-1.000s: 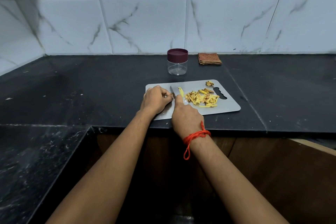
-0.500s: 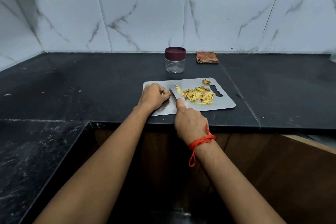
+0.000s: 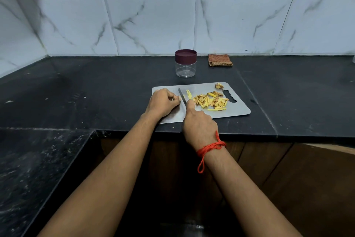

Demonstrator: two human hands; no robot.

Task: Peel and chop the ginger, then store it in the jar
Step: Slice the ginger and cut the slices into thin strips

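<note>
On the board (image 3: 237,111), left hand (image 3: 163,103) around ginger piece (image 3: 179,99), right hand (image 3: 199,125) around knife (image 3: 182,95).

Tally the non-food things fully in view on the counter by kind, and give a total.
Jar: 1
Cutting board: 1
Knife: 1
Folded cloth: 1
Total: 4

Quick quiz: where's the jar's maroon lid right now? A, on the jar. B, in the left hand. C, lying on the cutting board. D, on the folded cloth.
A: the maroon lid sits on top of the clear jar, which stands on the counter behind the cutting board.
</note>
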